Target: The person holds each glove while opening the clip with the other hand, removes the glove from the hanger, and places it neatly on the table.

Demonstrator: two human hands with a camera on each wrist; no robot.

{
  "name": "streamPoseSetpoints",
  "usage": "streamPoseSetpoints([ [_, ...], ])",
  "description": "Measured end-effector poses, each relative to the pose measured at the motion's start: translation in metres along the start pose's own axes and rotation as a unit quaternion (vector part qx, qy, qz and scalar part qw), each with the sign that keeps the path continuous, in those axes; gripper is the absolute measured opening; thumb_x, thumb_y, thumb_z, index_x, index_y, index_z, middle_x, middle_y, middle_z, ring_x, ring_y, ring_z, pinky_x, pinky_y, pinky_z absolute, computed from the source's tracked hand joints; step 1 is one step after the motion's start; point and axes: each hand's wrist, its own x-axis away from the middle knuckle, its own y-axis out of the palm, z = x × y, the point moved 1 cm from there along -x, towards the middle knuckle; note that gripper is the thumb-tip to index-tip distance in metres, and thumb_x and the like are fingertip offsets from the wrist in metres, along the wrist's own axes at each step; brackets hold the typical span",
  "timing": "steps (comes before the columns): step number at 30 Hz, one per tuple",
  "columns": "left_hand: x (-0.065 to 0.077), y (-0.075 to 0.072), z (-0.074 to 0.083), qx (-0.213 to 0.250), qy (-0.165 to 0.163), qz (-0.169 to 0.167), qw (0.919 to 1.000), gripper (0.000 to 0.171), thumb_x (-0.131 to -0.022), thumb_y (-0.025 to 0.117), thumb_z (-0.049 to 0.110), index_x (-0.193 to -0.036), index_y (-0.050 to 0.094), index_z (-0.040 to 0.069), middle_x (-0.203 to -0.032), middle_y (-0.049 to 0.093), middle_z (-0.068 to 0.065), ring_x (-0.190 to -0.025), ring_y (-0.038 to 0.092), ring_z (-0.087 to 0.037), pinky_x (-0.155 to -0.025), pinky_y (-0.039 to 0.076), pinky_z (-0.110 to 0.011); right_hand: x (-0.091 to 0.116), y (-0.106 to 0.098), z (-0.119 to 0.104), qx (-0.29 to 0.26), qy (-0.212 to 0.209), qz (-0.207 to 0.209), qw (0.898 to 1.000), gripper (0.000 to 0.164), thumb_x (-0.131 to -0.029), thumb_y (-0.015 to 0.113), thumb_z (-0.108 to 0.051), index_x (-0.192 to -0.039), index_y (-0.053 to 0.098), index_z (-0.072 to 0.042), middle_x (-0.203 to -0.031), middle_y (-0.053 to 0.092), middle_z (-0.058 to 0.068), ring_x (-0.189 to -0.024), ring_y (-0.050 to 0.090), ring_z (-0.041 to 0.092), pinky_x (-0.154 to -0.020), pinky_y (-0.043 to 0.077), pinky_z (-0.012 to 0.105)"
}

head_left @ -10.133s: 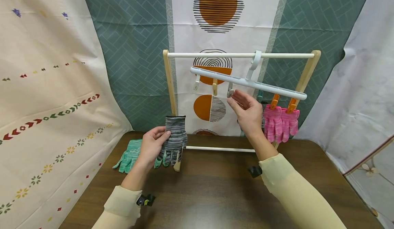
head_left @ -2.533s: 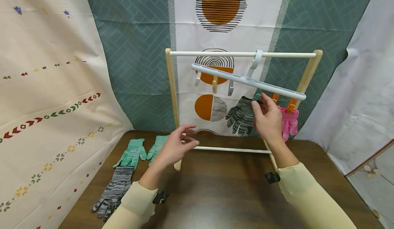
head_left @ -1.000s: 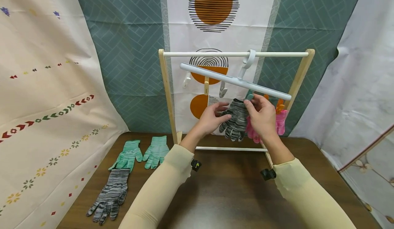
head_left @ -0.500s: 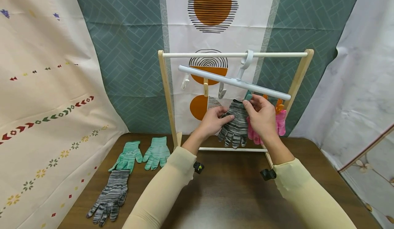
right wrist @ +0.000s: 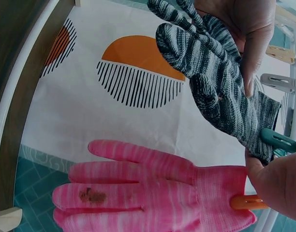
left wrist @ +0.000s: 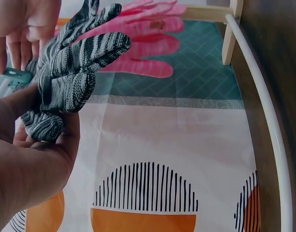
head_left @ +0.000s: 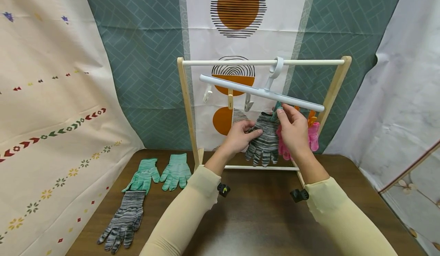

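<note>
A grey-and-black striped knit glove point(head_left: 264, 139) hangs fingers down under the pale hanger point(head_left: 256, 90). My left hand point(head_left: 238, 136) pinches its side between thumb and fingers. At its cuff my right hand point(head_left: 294, 129) pinches a teal clothespin point(right wrist: 278, 140), whose jaws lie over the cuff edge in the right wrist view. Just behind, a pink glove point(right wrist: 138, 193) hangs from an orange clothespin point(right wrist: 247, 202); it has a brown stain on one finger. My right hand partly covers the pink gloves in the head view.
A white, a beige and a grey clothespin point(head_left: 248, 102) hang along the hanger's left half. The hanger hooks on the rack's white top bar point(head_left: 233, 62). Two green gloves point(head_left: 175, 174) and another grey striped glove point(head_left: 124, 217) lie on the table's left side.
A grey glove once in my left hand now lies on the table. My left hand has since moved right and grips the hanging one; my right hand went from the grey clothespin to the teal one.
</note>
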Motion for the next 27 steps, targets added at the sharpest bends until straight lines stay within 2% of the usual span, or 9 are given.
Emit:
streamPoseSetpoints([
  [7,0.0013,0.0026,-0.0009,0.006,-0.008,-0.005,0.9999,0.035,-0.089,0.071,0.028,-0.115,0.063,0.007,-0.104,0.069,-0.001,-0.098,0.060,-0.013,-0.087,0.049,-0.030,-0.0005,0.0014,-0.0005,-0.041,0.012,0.000,0.999,0.048,-0.096,0.058,-0.036,-0.133,0.056,-0.006,-0.122,0.062,0.012,-0.111,0.054,0.017,-0.099,0.040,0.030],
  [9,0.0015,0.0029,-0.0007,0.004,-0.007,-0.002,1.0000,0.035,-0.089,0.071,0.028,-0.116,0.063,0.007,-0.104,0.069,0.001,-0.097,0.060,-0.012,-0.087,0.049,-0.029,-0.0015,0.0019,0.0001,-0.041,0.012,0.007,0.999,0.048,-0.095,0.059,-0.036,-0.131,0.058,-0.006,-0.121,0.063,0.011,-0.109,0.054,0.016,-0.098,0.041,0.029],
  [11,0.0017,0.0033,-0.0001,0.005,-0.004,-0.001,1.0000,0.035,-0.089,0.071,0.028,-0.116,0.064,0.007,-0.103,0.069,0.001,-0.095,0.061,-0.012,-0.085,0.049,-0.029,-0.0025,0.0025,0.0003,-0.040,0.010,0.015,0.999,0.047,-0.094,0.061,-0.036,-0.129,0.060,-0.006,-0.118,0.064,0.012,-0.107,0.055,0.015,-0.093,0.043,0.024],
  [14,0.0026,0.0040,0.0011,0.001,-0.003,0.003,1.0000,0.037,-0.089,0.071,0.028,-0.118,0.064,0.007,-0.106,0.069,0.001,-0.097,0.060,-0.012,-0.086,0.049,-0.030,-0.0037,0.0031,0.0011,-0.048,0.005,0.027,0.998,0.044,-0.092,0.063,-0.035,-0.124,0.063,-0.005,-0.114,0.066,0.014,-0.101,0.057,0.016,-0.078,0.045,0.019],
  [18,0.0037,0.0047,0.0020,-0.013,-0.008,0.011,0.9998,0.041,-0.089,0.071,0.030,-0.122,0.063,0.006,-0.114,0.067,-0.002,-0.108,0.057,-0.012,-0.093,0.046,-0.032,-0.0042,0.0048,0.0005,-0.057,-0.001,0.048,0.997,0.040,-0.090,0.067,-0.031,-0.120,0.065,-0.004,-0.108,0.069,0.013,-0.096,0.060,0.016,-0.072,0.045,0.017],
  [20,0.0042,0.0047,0.0022,-0.020,-0.012,0.016,0.9996,0.043,-0.089,0.071,0.030,-0.123,0.062,0.006,-0.118,0.066,-0.002,-0.114,0.055,-0.013,-0.097,0.043,-0.033,-0.0040,0.0061,-0.0004,-0.056,-0.003,0.059,0.997,0.040,-0.089,0.069,-0.030,-0.119,0.066,-0.004,-0.105,0.069,0.011,-0.095,0.062,0.015,-0.077,0.047,0.018],
  [23,0.0050,0.0046,0.0023,-0.026,-0.013,0.021,0.9993,0.042,-0.089,0.070,0.031,-0.123,0.063,0.007,-0.120,0.065,-0.001,-0.118,0.053,-0.014,-0.100,0.042,-0.035,-0.0033,0.0077,-0.0011,-0.048,-0.005,0.075,0.996,0.039,-0.088,0.070,-0.029,-0.118,0.067,-0.004,-0.104,0.069,0.009,-0.092,0.062,0.014,-0.077,0.047,0.020],
  [27,0.0055,0.0041,0.0024,-0.032,-0.004,0.023,0.9992,0.038,-0.089,0.070,0.030,-0.120,0.064,0.008,-0.119,0.065,0.001,-0.117,0.054,-0.013,-0.100,0.041,-0.035,-0.0036,0.0092,-0.0004,-0.014,-0.023,0.086,0.996,0.038,-0.089,0.070,-0.025,-0.119,0.066,-0.003,-0.105,0.069,0.013,-0.092,0.063,0.013,-0.079,0.048,0.021],
])
